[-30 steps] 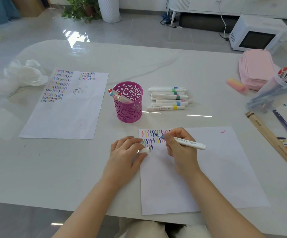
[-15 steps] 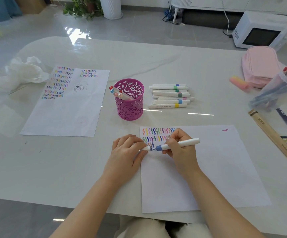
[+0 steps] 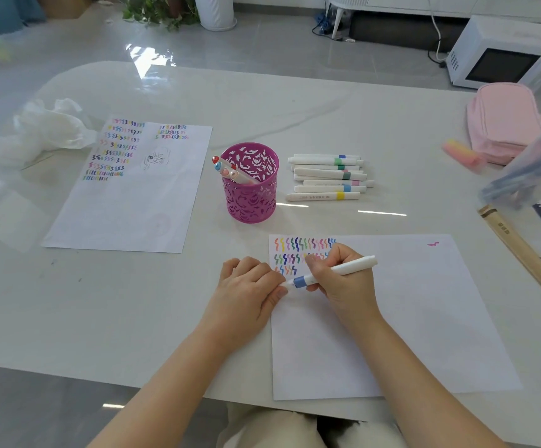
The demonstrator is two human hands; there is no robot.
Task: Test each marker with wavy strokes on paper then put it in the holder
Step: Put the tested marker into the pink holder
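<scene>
Marker (image 3: 353, 267) spanned my hands: left hand (image 3: 246, 292) pinched its capped end, right hand (image 3: 343, 286) gripped the barrel above the paper (image 3: 408, 318). Strokes (image 3: 295, 253) lay beyond my knuckles; stowing was not yet done. Beyond my left hand stood the holder (image 3: 250, 189), few inside; beyond my right, an untested pile (image 3: 327, 177); farther right, a pink case (image 3: 502, 124). I judged the path unobstructed.

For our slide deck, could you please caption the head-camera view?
The left hand and right hand hold a blue-banded marker over the wavy-stroked paper, purple holder behind.
</scene>
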